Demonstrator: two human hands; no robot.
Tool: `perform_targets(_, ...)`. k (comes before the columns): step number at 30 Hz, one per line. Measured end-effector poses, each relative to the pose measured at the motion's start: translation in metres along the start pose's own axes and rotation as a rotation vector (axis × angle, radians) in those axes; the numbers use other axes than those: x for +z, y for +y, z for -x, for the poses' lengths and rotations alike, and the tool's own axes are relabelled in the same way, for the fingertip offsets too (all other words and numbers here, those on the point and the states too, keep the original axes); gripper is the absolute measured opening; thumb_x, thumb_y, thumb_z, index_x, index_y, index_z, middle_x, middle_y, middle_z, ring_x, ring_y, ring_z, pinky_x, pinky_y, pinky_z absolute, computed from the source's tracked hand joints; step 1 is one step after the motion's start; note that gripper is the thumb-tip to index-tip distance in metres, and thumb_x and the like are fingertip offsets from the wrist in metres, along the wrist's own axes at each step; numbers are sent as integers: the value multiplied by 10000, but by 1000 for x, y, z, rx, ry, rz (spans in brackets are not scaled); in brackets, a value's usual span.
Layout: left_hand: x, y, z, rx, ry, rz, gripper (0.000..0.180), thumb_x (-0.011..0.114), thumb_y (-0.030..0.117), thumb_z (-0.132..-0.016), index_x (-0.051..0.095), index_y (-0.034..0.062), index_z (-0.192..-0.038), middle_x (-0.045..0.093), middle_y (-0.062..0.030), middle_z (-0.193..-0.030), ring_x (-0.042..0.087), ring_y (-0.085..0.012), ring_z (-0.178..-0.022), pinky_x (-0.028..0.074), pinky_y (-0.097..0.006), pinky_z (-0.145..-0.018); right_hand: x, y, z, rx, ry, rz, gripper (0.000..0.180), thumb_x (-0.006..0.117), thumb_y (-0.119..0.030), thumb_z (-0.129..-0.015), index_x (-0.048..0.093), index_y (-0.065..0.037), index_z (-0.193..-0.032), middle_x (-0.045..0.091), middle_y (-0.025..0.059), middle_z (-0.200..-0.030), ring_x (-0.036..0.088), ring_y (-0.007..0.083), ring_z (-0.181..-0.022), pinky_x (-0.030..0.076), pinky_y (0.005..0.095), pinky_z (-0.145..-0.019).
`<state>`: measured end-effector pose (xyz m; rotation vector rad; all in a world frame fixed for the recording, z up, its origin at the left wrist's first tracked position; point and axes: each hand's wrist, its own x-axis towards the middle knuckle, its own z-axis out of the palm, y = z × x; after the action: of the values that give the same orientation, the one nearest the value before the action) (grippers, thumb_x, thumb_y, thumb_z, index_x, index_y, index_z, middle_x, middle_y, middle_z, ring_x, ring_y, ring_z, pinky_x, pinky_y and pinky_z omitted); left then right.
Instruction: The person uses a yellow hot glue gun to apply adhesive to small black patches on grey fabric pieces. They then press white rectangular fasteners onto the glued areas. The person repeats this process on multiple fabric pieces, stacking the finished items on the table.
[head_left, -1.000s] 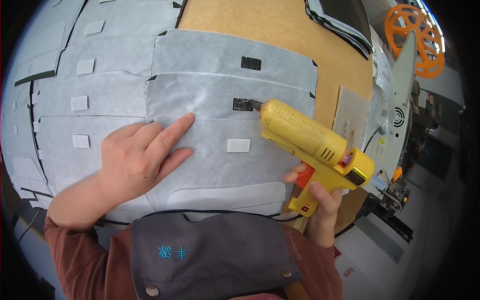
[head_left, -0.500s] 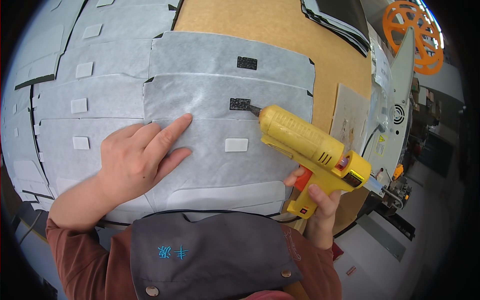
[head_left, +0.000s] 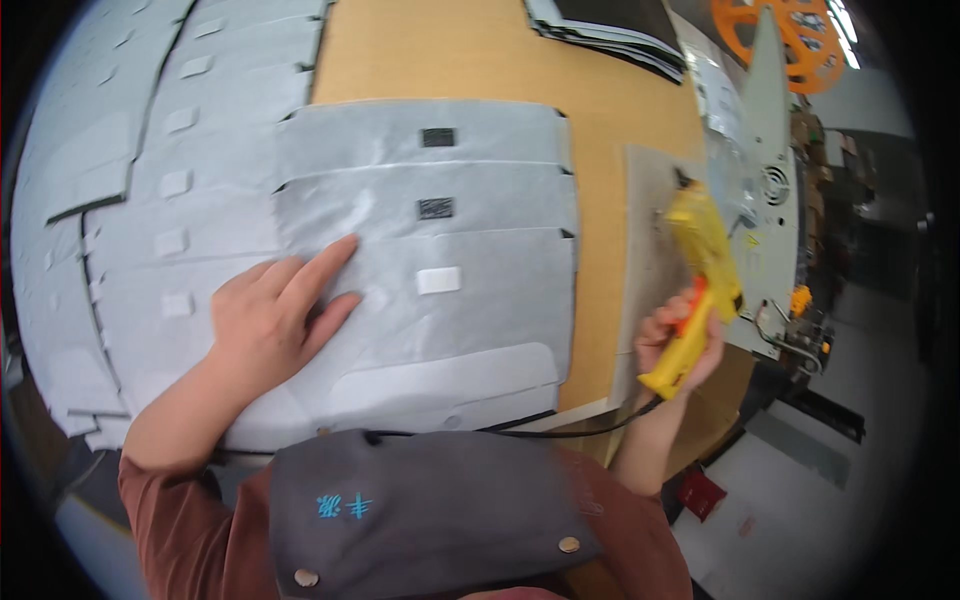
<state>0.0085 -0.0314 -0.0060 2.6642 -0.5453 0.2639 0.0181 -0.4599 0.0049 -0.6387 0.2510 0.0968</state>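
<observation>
My left hand point(head_left: 272, 318) lies flat on a stack of grey fabric sheets point(head_left: 480, 300), fingers spread, index finger pointing up and right. A white rectangular patch point(head_left: 439, 280) sits on the top sheet to the right of that hand, with two black patches point(head_left: 436, 208) on the sheets above it. My right hand point(head_left: 678, 345) grips the handle of a yellow glue gun point(head_left: 704, 262) off the right edge of the sheets, its nozzle aimed up over a grey board point(head_left: 648, 270).
A brown tabletop point(head_left: 450, 50) holds more grey sheets with white patches point(head_left: 150, 180) spread at the left. Dark sheets are stacked at the top right point(head_left: 610, 35). A metal machine point(head_left: 770, 200) and an orange reel point(head_left: 790, 40) stand at the right. A black cord point(head_left: 520, 428) runs along the table's front edge.
My right hand has swung the glue gun away from the black patch to the right, off the sheets and over the grey board. My left hand stays pressed on the fabric.
</observation>
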Motion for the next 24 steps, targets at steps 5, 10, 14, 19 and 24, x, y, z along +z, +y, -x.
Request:
perform_targets(5, -13, 4, 1, -100, -50, 134, 641, 759, 157, -740, 550, 89, -1342, 522, -33, -717, 513, -165, -583, 423, -302, -525, -40, -40, 6, 134, 94, 118, 388, 490, -320, -990, 525, -4, -1213, 625, 105, -973, 647, 255, -846, 531, 337, -634)
perform_targets(10, -56, 22, -5, -389, -274, 670, 710, 538, 49, -703, 452, 71, -1408, 503, -32, -889, 474, -128, -700, 429, -255, -642, -25, -45, 14, 138, 404, 391, 419, 494, -380, -1001, 549, -23, -1212, 686, 96, -954, 673, 205, -744, 529, 279, -586)
perform_targets(14, -61, 36, 10, -716, -365, 1577, 780, 429, 41, -669, 389, 24, -1448, 487, -32, -975, 477, -119, -805, 437, -238, -719, -35, -53, 23, 78, 453, 1146, 445, 559, -455, -971, 617, -23, -1065, 650, 62, -774, 624, 171, -673, 484, 266, -578)
perform_targets(19, -53, 55, 24, -747, -339, 1959, 888, 384, -4, -645, 237, -38, -1520, 534, -155, -1098, 574, -221, -994, 518, -303, -861, 14, -31, 41, -269, 805, 2257, 428, 655, -454, -916, 640, -26, -896, 589, 9, -710, 535, 136, -632, 440, 265, -602)
perform_targets(24, -45, 75, 23, -686, -424, 2022, 932, 365, -21, -649, 141, -3, -1553, 485, -287, -1335, 528, -347, -1266, 455, -404, -1092, 62, 24, 62, -636, 86, 1616, 99, 717, -93, -867, 656, -39, -924, 609, 51, -798, 565, 164, -667, 467, 288, -633)
